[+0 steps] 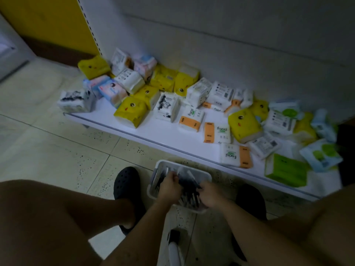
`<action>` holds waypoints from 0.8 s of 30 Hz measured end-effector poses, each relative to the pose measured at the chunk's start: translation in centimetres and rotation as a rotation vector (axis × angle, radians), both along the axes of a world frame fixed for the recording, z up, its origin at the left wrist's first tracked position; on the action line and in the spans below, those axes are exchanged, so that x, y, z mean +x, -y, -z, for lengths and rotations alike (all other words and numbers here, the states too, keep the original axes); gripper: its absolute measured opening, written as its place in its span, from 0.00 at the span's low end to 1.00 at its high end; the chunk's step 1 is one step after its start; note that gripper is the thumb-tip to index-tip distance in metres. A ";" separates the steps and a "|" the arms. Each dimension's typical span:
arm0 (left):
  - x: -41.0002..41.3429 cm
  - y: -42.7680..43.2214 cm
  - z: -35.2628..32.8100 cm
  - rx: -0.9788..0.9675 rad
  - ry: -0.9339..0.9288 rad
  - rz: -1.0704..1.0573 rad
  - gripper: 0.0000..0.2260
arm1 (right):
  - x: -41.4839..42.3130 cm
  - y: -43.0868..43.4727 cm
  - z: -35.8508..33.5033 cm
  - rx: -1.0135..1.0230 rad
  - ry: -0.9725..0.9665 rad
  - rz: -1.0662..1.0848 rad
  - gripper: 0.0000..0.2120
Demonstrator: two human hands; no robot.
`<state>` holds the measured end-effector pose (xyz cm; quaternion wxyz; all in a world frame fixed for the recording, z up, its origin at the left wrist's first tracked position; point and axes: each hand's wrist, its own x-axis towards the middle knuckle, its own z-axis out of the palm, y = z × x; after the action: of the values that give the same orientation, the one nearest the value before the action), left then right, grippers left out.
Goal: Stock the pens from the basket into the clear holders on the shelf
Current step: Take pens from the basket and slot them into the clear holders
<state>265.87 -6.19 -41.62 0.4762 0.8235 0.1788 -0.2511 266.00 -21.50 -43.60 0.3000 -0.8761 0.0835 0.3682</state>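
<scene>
Down low, both arms reach into one white basket (204, 175) on the tiled floor (57, 150). The left hand (170, 186) and right hand (210, 195), close together, each curl around dark pens (189, 187) heaped inside, too blurred to count. Just beyond, a low white shelf (172, 135) carries scattered tissue packs (128, 112).

L clog (125, 186), R clog (251, 199): black, rounded toes, vent holes on L. Forearms (142, 227) & legs (48, 217) bare.
</scene>
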 end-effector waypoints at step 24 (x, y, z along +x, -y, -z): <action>3.0 7.5 -30.3 -0.542 0.737 0.097 0.05 | -0.2 6.2 -30.3 0.614 0.988 0.492 0.13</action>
<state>268.91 -13.64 -11.33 0.6941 0.7109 -0.1133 -0.0010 265.81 -27.71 -13.27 0.6168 -0.7719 0.0247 -0.1522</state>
